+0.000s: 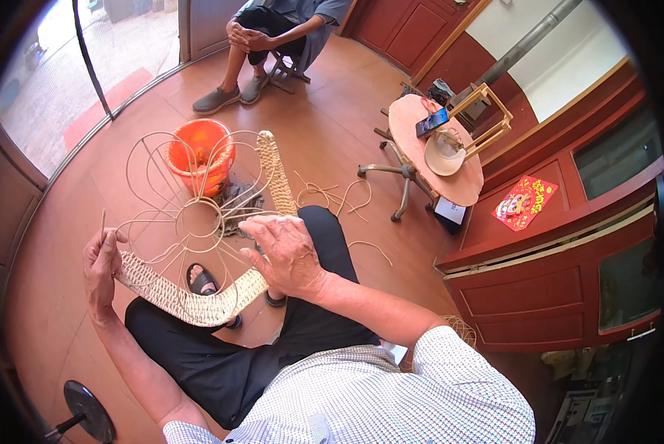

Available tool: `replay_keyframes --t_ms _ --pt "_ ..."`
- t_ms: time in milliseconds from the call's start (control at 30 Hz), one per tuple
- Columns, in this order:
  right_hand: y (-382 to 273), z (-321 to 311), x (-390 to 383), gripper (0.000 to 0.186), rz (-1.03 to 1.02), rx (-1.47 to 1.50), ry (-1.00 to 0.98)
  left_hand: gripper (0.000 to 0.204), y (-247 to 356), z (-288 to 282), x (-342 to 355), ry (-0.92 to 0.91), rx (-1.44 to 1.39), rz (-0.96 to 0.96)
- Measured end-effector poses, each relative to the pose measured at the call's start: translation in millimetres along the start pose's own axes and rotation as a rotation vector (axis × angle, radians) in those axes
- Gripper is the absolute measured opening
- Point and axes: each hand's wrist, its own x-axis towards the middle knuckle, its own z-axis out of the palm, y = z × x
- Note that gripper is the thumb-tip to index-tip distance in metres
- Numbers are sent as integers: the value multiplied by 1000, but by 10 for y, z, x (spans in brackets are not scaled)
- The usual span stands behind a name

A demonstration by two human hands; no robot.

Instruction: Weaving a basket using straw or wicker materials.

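Over my lap lies a round wire frame (198,237) with looped petals around a central ring. A pale woven band (199,309) of twisted strands runs along its near rim, and a further woven length (276,174) rises at its right side. At the band's left end my left hand (104,265) is closed, thumb against fingers, on a thin strand (103,220) that sticks up above it. My right hand (284,250) lies over the frame's right edge, fingers outstretched, covering part of the woven rim.
An orange bucket (200,166) stands beyond the frame, beside a dark rag (243,200). Loose strands (339,194) lie on the floor. A round wheeled table (406,118) holds a phone (432,123) and a bowl (444,157). Another person (273,37) sits opposite, hands clasped.
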Motion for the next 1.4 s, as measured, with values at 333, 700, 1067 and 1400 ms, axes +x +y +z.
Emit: replay_keyframes --t_ms 333,700,1067,1400 --pt "-409 285 -582 26 69 322 -311 29 -54 -166 -366 -79 -8 -57" --pt "-476 384 -876 19 233 315 -294 35 134 -21 -321 -57 -14 -95" --pt "-514 458 -1035 27 298 412 -352 34 94 102 -454 -148 167 -80" --pt "-499 473 -1025 21 517 622 -458 36 134 175 -566 -84 211 15"
